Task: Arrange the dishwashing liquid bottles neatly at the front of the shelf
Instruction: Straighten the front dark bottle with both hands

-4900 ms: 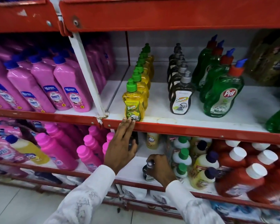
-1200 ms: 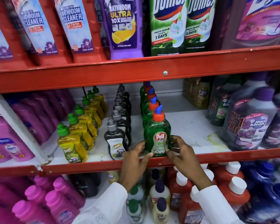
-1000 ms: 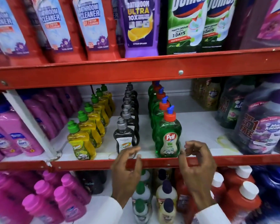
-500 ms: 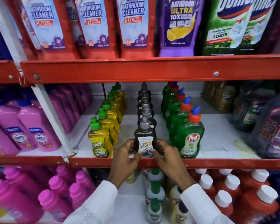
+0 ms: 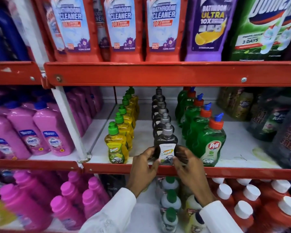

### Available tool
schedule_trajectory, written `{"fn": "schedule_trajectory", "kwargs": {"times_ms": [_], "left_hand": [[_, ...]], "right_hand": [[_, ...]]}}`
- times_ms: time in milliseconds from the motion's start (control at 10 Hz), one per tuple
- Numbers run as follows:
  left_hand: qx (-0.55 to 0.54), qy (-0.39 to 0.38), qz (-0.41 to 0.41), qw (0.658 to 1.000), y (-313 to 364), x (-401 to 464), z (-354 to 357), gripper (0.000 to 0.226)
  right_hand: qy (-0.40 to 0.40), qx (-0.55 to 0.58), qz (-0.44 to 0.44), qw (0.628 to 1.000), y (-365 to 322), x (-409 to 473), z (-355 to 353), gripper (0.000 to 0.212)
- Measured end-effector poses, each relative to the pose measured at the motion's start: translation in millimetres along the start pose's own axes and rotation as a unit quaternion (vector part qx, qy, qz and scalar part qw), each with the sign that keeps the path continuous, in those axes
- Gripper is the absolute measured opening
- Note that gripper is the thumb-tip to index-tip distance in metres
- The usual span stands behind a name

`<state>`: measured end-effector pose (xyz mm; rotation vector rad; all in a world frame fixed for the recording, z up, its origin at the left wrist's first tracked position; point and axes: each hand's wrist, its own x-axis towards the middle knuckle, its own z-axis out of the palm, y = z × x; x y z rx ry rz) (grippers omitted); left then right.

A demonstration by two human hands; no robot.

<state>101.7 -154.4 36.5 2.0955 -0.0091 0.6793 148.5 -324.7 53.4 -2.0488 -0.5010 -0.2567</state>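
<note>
Here both hands close on the dark Super bottle (image 5: 165, 145), the front one of its row, which stands upright on the white shelf (image 5: 238, 148) right at the red front lip (image 5: 225, 172). The left hand (image 5: 144, 167) grips the bottle's left side with thumb and fingers curled around the lower body; the right hand (image 5: 187, 167) grips the right side the same way, so the white label shows between them. Behind this bottle, a line of grey-capped dark bottles (image 5: 160, 108) runs straight back toward the shelf's rear wall. To the left of the dark Super bottle, well apart from it, stands the yellow Super bottle (image 5: 116, 147) with a green cap, also at the lip, heading its own row (image 5: 128, 111). Just to the right of the dark bottle stands the green Pril bottle (image 5: 212, 145) with an orange and blue cap, at the lip as well, more green bottles (image 5: 191, 115) lined up behind it. White sleeves (image 5: 111, 214) cover both wrists.
</note>
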Motion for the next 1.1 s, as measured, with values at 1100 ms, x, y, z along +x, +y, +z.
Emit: {"fn": "schedule_trajectory", "kwargs": {"times_ms": [1100], "left_hand": [[0.052, 0.103, -0.004, 0.993, -54, -22, -132, 0.050]], "right_hand": [[-0.054, 0.026, -0.033, 0.998, -75, -6, 116, 0.034]]}}
